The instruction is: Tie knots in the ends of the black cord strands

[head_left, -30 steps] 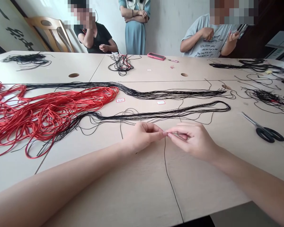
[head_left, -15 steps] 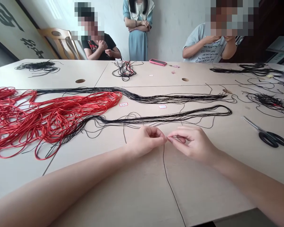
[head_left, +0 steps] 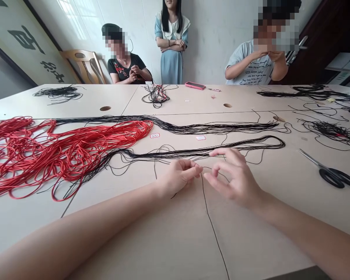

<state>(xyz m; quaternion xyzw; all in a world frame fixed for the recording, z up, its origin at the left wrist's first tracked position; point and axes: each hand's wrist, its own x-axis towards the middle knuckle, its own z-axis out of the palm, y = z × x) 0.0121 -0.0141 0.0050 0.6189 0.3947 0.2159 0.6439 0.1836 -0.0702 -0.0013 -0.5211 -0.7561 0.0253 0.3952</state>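
A thin black cord (head_left: 207, 212) runs from my left hand down over the near edge of the table. My left hand (head_left: 181, 175) pinches it between thumb and forefinger, and a short dark end pokes out below that hand. Just to the right, my right hand (head_left: 231, 175) is raised with its fingers apart and nothing in its grasp. Between the two hands a thin loop of the cord curves near my right fingertips. Behind them lies a long bundle of black cords (head_left: 177, 150), partly covered by my right fingers.
Red cords (head_left: 76, 149) are heaped at the left. Another black bundle (head_left: 192, 128) stretches across behind. Scissors (head_left: 329, 171) lie at the right, and a tangle of black cord (head_left: 329, 130) beyond them. Two people sit across the table (head_left: 134, 237); a third stands between them.
My right hand has let go of the cord and opened, its fingers spreading upward and away from my left hand. The left hand keeps its pinch. The view has tilted up slightly.
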